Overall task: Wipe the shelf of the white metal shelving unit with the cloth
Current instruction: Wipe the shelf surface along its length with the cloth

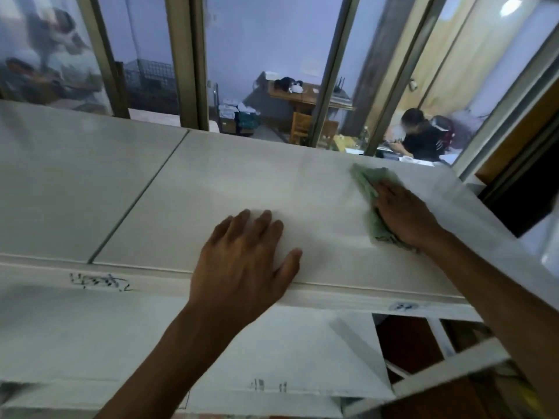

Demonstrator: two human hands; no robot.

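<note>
The white metal shelf spans the view, its top made of two panels with a dark seam between them. My left hand lies flat on the right panel near the front edge, fingers spread, holding nothing. My right hand presses a pale green cloth onto the far right part of the same panel. The cloth sticks out ahead of and beside the fingers; its near part is under my palm.
Behind the shelf stands a glazed partition with metal mullions. Through the glass a seated person and wooden furniture are visible. Lower shelf rails show at the bottom right. Handwritten marks are on the front lip.
</note>
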